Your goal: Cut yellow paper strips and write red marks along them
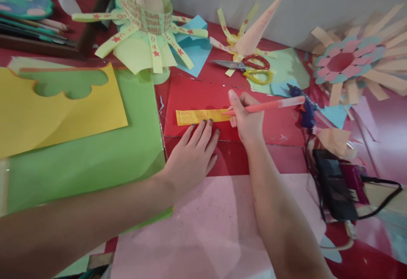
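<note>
A narrow yellow paper strip (200,116) with small red writing lies across a red sheet (273,126). My right hand (246,118) grips a coral-red pen (273,104) with a clear cap end, its tip touching the strip near the right end. My left hand (195,152) lies flat with spread fingers, the fingertips on the strip's lower edge. Nothing is held in it. The strip's right end is partly hidden by my right fingers.
Scissors (257,74) and paper cone flowers (260,29) stand behind the red sheet. Green (95,160) and yellow sheets (70,118) lie left, a glue gun (307,109) and a black device (335,185) right, a brown tray (92,29) back left.
</note>
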### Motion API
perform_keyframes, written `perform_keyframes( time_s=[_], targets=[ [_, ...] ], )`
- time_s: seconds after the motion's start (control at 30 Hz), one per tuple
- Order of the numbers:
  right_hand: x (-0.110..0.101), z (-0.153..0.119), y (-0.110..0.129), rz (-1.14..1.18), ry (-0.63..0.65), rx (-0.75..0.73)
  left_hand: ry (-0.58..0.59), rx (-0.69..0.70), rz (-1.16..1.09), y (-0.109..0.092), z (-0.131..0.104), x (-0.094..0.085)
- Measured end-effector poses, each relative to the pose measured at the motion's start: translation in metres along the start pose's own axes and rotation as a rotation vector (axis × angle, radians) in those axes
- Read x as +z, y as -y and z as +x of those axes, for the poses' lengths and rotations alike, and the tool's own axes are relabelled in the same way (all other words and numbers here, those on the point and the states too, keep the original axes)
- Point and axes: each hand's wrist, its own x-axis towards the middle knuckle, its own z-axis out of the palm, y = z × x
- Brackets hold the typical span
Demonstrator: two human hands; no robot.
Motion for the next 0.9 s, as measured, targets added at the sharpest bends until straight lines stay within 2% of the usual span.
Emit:
perform_keyframes(
  time_s=[0.3, 0.9],
  targets=[
    [-0.0002, -0.0037, 0.0072, -0.211, 0.072, -0.083, 0.018, -0.004, -0.015, 0.0009, 0.0014, -0.0005],
    [0.0011, -0.0037, 0.0089, -0.214, 0.062, -0.050, -0.008, 0.009, -0.001, 0.0001, 0.0008, 0.0010]
  ],
)
